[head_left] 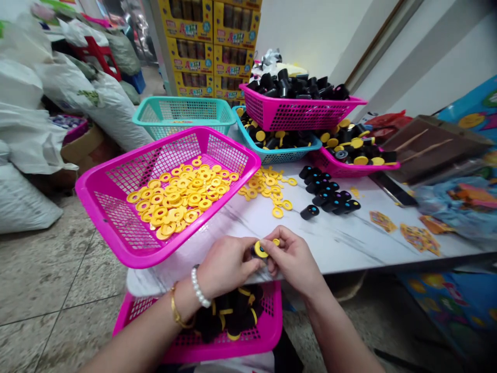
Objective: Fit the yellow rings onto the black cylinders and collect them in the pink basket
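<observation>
Near the table's front edge, my left hand (229, 261) is closed around a small black cylinder, mostly hidden by the fingers. A yellow plastic ring with a tab (261, 250) lies over the cylinder's top, and a dark centre shows through its hole. My right hand (293, 259) pinches the ring, its thumb pressing on the yellow rim. Whether the ring is fully seated I cannot tell. Below my wrists, a pink basket (275, 331) holds black cylinders with yellow caps. A pink basket of loose yellow rings (178, 204) stands to the left.
Loose yellow rings (267, 181) and several black cylinders (330, 194) lie on the white table (310, 243). Behind stand a teal basket (184, 116), a blue basket (279, 155) and a stacked pink basket of black pieces (298, 111). Yellow boxes (194, 57) rise beyond; white sacks (23, 181) fill the left.
</observation>
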A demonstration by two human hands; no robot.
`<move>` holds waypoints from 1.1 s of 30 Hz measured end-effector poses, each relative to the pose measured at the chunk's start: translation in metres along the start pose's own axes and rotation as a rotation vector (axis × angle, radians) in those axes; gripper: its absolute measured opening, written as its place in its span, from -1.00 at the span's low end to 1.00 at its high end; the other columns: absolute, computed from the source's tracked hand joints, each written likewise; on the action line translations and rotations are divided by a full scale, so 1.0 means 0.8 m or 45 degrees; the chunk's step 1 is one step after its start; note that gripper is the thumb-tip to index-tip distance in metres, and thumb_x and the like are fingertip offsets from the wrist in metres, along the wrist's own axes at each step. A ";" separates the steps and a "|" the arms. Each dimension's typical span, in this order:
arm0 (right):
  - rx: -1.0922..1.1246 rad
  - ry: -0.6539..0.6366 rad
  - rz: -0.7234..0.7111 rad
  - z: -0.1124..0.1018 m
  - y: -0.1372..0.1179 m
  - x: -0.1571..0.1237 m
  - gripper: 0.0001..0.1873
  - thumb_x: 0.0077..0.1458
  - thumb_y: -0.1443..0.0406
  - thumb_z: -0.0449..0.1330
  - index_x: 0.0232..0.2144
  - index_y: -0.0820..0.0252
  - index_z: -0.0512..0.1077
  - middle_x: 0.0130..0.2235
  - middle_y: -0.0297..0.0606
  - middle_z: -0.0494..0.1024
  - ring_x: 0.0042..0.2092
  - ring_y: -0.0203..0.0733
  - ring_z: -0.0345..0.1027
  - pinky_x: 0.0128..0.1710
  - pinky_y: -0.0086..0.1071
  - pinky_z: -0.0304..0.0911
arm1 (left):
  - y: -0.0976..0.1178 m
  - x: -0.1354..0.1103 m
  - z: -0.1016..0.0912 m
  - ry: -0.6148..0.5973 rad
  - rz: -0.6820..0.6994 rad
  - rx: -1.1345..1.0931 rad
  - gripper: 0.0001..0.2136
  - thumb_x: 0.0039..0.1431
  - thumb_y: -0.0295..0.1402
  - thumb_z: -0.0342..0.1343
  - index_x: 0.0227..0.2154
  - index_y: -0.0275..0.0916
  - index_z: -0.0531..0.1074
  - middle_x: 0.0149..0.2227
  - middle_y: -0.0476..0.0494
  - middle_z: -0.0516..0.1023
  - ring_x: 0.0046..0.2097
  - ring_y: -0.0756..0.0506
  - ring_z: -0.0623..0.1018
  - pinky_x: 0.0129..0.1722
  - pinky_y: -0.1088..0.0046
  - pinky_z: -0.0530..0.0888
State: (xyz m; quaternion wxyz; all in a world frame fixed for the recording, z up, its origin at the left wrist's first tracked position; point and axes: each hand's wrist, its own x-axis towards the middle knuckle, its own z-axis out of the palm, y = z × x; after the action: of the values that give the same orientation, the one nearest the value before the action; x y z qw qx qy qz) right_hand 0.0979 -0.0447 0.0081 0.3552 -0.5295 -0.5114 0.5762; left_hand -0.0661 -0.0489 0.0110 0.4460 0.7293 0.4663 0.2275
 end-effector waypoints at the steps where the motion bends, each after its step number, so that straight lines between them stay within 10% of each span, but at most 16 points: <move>1: 0.001 -0.009 0.004 0.000 0.000 0.000 -0.69 0.02 0.09 0.25 -0.42 0.17 0.28 -0.70 -0.48 0.36 -0.69 -0.36 0.19 -0.69 -0.54 0.12 | 0.000 0.001 -0.001 -0.083 -0.014 -0.147 -0.83 0.19 -0.26 0.01 -0.31 -0.18 0.48 -0.45 0.01 0.52 -0.51 0.02 0.44 -0.51 0.56 0.26; 10: -0.087 0.069 -0.067 -0.001 0.013 -0.001 -0.74 0.10 0.11 0.19 -0.41 0.17 0.29 -0.68 -0.53 0.23 -0.65 -0.41 0.04 -0.68 -0.56 -0.08 | -0.006 0.008 0.011 -0.040 -0.263 -0.491 -0.69 0.25 -0.07 -0.11 -0.37 -0.22 0.32 -0.58 0.05 0.39 -0.63 0.04 0.35 -0.68 0.59 0.23; 18: 0.035 0.133 -0.182 -0.005 0.018 -0.003 -0.73 0.03 0.13 0.27 -0.39 0.24 0.40 -0.53 -0.40 0.37 -0.53 -0.39 0.15 -0.56 -0.53 0.04 | -0.006 -0.009 0.032 0.407 0.128 -0.021 -0.71 0.14 -0.32 0.16 -0.06 -0.19 0.37 -0.36 -0.02 0.44 -0.33 -0.03 0.43 -0.30 0.47 0.33; 25: 0.308 -0.231 0.042 -0.044 0.005 0.006 -0.67 0.05 0.11 0.21 -0.26 0.27 0.42 -0.52 -0.37 0.40 -0.58 -0.38 0.25 -0.66 -0.54 0.10 | -0.007 -0.009 0.030 0.439 0.149 0.065 -0.79 0.16 -0.39 0.14 -0.13 -0.20 0.45 -0.35 -0.04 0.36 -0.31 -0.03 0.40 -0.30 0.47 0.31; 29: -0.035 -0.621 0.180 -0.044 -0.018 0.035 -0.72 0.04 0.16 0.24 -0.28 0.21 0.33 -0.69 -0.59 0.21 -0.73 -0.48 -0.08 -0.77 -0.59 -0.22 | -0.010 -0.009 0.029 0.391 0.132 0.089 -0.81 0.15 -0.42 0.15 -0.16 -0.19 0.44 -0.34 -0.03 0.36 -0.31 -0.02 0.39 -0.29 0.48 0.31; 33: -0.259 -0.682 0.115 -0.035 -0.024 0.050 -0.72 0.04 0.20 0.26 -0.35 0.19 0.23 -0.64 -0.59 0.21 -0.65 -0.49 -0.05 -0.70 -0.62 -0.17 | -0.009 -0.007 0.034 0.390 0.133 0.184 -0.84 0.15 -0.50 0.08 -0.20 -0.22 0.43 -0.30 -0.06 0.37 -0.26 -0.04 0.40 -0.25 0.48 0.32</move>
State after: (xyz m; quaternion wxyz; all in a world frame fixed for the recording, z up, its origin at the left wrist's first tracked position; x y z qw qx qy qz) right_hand 0.1154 0.0036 0.0192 0.1265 -0.4136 -0.6182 0.6563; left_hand -0.0519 -0.0647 -0.0087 0.3038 0.7394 0.5055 0.3248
